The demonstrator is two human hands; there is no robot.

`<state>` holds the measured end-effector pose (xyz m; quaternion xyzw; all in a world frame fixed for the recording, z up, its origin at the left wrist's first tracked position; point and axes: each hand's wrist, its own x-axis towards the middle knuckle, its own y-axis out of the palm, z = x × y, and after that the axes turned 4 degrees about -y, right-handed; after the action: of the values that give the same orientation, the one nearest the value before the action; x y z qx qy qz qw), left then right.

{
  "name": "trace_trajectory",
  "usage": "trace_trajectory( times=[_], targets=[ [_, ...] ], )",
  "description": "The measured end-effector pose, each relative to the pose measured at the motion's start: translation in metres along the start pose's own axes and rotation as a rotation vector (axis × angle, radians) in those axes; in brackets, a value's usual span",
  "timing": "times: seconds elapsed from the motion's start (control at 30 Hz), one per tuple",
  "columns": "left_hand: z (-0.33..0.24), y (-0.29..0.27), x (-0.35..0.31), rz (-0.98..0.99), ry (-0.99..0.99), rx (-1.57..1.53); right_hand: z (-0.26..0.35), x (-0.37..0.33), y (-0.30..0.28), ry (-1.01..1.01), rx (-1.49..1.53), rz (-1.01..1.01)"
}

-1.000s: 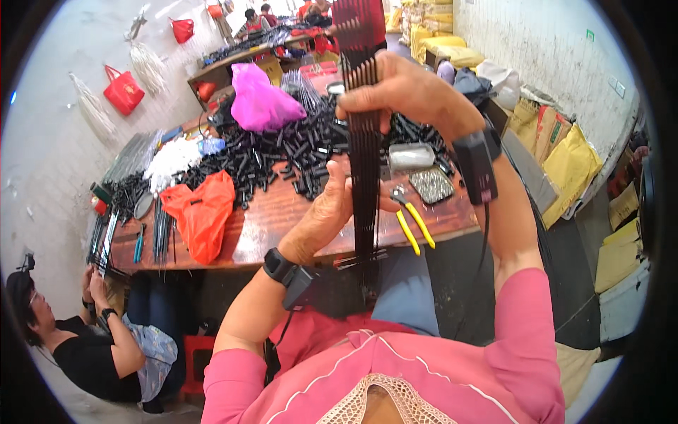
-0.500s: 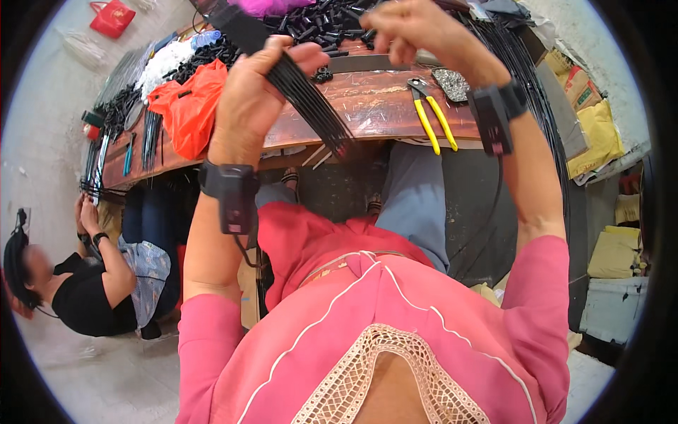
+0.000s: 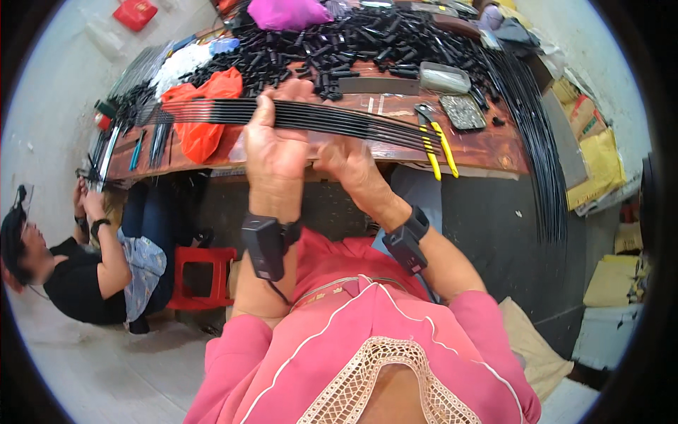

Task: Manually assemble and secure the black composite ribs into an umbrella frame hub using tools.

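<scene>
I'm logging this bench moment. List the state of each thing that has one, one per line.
left hand: closed around the bundle of black rods
right hand: under the bundle, touching it
bundle of black rods: held level above the wooden table
yellow-handled pliers: lying on the table, unheld
orange bag: slumped on the table
red stool: upright, unoccupied

Bundle of thin black rods (image 3: 339,120): long, straight, glossy, a dozen or so strands packed side by side; held roughly horizontal above the near edge of the workbench, slightly fanned toward the left end, tighter at the right; left end reaches over the orange bag area, right end stops by the yellow-handled pliers; gripped mid-length, clear of the bench surface.
</scene>
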<state>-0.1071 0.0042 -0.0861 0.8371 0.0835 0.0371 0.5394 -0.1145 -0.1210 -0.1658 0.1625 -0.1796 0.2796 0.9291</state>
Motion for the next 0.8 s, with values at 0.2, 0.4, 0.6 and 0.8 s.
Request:
trace_trajectory(
  times=[0.2,0.4,0.6,0.8],
  targets=[
    [0.049,-0.042,0.000,-0.019,-0.006,0.074,0.023,0.026,0.008,-0.037,-0.080,-0.641],
    [0.055,-0.004,-0.048,-0.053,-0.135,0.287,0.064,0.035,-0.032,-0.081,-0.096,-0.581],
    [0.024,-0.024,-0.087,0.424,-0.213,0.790,0.130,0.065,-0.106,0.014,-0.334,-0.211],
    [-0.023,-0.082,-0.066,0.183,0.024,1.004,0.147,0.056,-0.076,-0.086,-0.634,-0.040]
  ],
)
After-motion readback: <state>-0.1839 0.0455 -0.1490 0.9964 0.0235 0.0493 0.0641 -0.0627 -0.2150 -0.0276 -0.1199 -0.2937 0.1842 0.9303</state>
